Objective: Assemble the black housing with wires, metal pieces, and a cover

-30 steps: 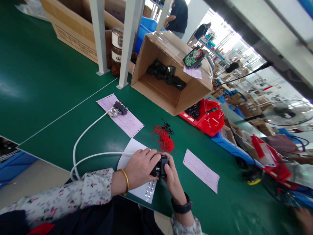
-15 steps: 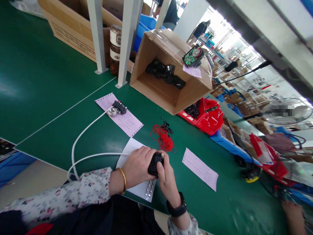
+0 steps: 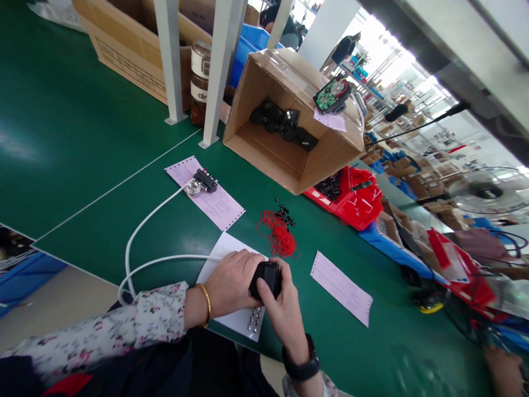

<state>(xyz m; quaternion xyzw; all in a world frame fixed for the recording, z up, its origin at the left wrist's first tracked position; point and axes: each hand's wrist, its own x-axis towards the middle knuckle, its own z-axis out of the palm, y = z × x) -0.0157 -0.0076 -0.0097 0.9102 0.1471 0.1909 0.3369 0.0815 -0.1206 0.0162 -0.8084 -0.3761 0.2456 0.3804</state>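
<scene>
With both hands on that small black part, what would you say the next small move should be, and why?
Probably lower the black part onto the white sheet directly beneath, since the left hand and right hand both clasp it above the small metal pieces.

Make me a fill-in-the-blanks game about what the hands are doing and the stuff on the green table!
1. Both hands, left hand and right hand, grip one small ____ part.
2. The tangle of thin wires beyond the hands is ____.
3. The left wrist wears a ____ bangle.
4. The cardboard box lies tipped on its ____.

Missing words: black; red; gold; side
</scene>
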